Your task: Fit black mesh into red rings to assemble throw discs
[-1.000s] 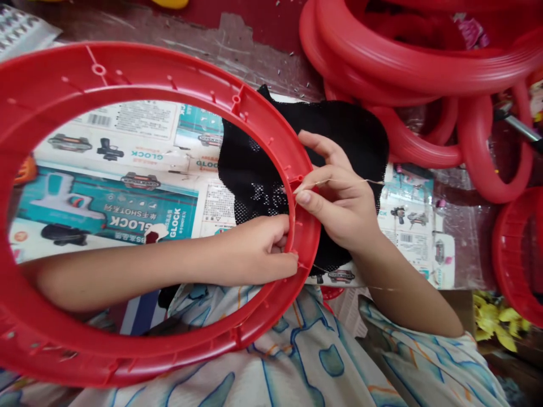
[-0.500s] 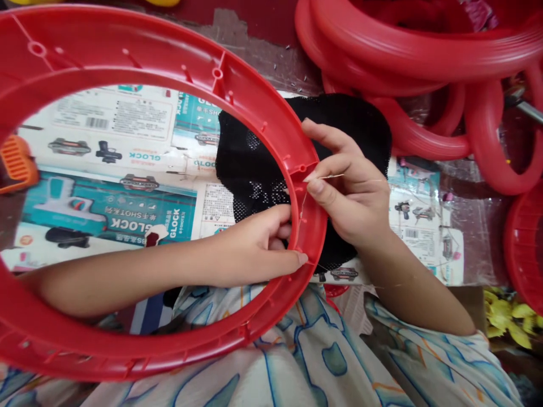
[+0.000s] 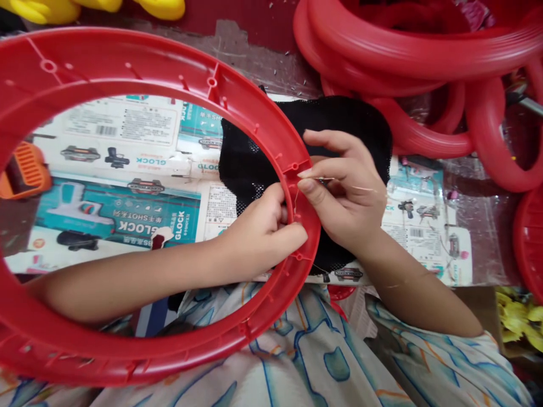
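A large red plastic ring (image 3: 237, 93), its hollow ribbed side facing me, is tilted over the table and reaches across my lap. My left hand (image 3: 275, 229) comes through its opening and grips the right part of the rim, thumb on the hollow side, fingers partly hidden behind. Between thumb and forefinger, my right hand (image 3: 343, 189) pinches a thin light-coloured thread or wire (image 3: 360, 187) close to a rib of the ring. The strand runs along the inside of the rim. Black mesh cloth (image 3: 348, 118) lies beneath both hands.
Printed cardboard (image 3: 169, 164) covers the table. Several red rings (image 3: 390, 56) are piled at the back right, with another red part (image 3: 532, 243) at the right edge. An orange slotted piece (image 3: 27, 169) lies left, yellow items (image 3: 163, 7) at the back left, yellow pieces (image 3: 520, 316) lower right.
The far side of the ring has dropped lower in view. My left thumb has moved up along the rim and bent. My right hand, still pinching the strand, has shifted slightly left.
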`<state>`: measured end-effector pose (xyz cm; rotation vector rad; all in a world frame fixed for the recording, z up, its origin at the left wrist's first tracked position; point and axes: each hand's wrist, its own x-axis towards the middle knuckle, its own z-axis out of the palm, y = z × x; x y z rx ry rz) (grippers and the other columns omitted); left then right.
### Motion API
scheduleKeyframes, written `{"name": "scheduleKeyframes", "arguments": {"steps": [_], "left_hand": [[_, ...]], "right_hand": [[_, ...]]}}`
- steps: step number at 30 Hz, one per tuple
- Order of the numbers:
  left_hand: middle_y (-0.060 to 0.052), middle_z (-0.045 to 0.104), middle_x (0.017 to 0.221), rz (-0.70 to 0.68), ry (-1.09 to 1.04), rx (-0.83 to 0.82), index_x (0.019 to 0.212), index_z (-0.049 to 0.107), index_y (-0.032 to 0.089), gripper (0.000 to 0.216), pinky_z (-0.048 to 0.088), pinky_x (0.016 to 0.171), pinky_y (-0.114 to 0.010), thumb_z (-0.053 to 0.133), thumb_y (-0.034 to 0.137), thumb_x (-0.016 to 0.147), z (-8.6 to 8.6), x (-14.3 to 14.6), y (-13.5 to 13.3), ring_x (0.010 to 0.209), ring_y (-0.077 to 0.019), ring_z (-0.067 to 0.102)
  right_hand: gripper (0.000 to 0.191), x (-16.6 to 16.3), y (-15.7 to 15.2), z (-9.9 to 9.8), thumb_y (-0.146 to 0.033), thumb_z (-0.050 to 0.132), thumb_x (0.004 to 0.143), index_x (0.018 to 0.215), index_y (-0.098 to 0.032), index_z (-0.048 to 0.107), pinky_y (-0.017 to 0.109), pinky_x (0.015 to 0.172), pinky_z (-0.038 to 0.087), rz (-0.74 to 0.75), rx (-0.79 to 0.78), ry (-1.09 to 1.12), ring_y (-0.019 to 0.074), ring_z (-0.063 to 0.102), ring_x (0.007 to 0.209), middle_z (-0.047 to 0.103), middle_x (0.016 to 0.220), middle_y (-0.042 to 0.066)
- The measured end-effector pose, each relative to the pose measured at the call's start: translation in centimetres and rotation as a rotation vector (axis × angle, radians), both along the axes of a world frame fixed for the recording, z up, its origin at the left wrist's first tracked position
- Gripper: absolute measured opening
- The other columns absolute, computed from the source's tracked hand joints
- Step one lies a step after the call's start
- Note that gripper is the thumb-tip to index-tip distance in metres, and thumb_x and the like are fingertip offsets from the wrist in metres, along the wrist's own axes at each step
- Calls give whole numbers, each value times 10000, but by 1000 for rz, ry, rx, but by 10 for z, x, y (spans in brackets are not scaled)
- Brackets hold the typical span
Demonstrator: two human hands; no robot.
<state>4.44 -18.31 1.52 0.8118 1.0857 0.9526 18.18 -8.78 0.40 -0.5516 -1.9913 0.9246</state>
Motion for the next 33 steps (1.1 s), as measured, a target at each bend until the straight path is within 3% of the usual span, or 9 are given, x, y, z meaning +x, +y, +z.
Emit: {"name": "scheduleKeyframes", "arguments": {"steps": [2,6,10,18,22,25,28,33], "left_hand": [[50,515,771,-8,112,15,1080,457,187,286,420,549,-207,543,149,810,0,-2,0,635,-91,504],[33,517,824,-79,229,-4,1102,448,183,315,412,572,-231,540,169,801,3,-7,-2,678,-106,493],[39,526,840,-184,207,-26,1133,416,203,333,404,565,-233,538,164,825,7,-14,-5,684,-108,491],[36,497,859,-348,172,-10,1025,399,206,243,430,569,-223,558,179,843,12,-21,-5,706,-103,503],[44,481,858,-325,-12,-36,1060,384,201,291,439,566,-194,541,127,827,12,-16,-4,695,-84,509],[32,515,859,-309,-168,-49,1053,378,200,290,481,604,-200,550,122,833,11,-13,-5,717,-91,543],[7,578,903,-240,-275,-86,1115,402,199,315,533,683,-218,582,150,861,10,-9,-6,787,-108,594],[12,610,956,-99,-362,-81,1149,446,204,282,530,745,-161,582,144,910,10,2,-12,806,-62,603]], "right_hand": [[78,2,3,0,-273,707,874,949,-294,712,383,939,589,17,69,1,199,689,1036,653,1234,32],[122,13,15,8,-373,735,855,957,-308,735,438,1001,546,170,147,-108,261,604,1219,636,1285,23],[167,19,19,20,-398,770,835,942,-274,734,410,1023,513,320,185,-228,272,526,1332,580,1397,46],[59,14,8,21,-335,750,846,877,-294,719,440,1186,408,375,156,-252,261,480,1374,512,1463,19],[93,15,7,19,-289,756,826,904,-338,746,419,1211,397,308,167,-225,263,403,1441,455,1521,-27],[130,17,13,18,-278,773,802,915,-336,745,432,1251,353,387,137,-173,273,367,1485,447,1556,-65],[103,18,23,18,-302,767,817,911,-320,730,487,1264,310,467,162,-161,273,363,1497,566,1476,-46],[116,20,33,15,-447,717,856,879,-341,758,531,1166,406,390,304,-160,288,475,1409,689,1296,-39]]}}
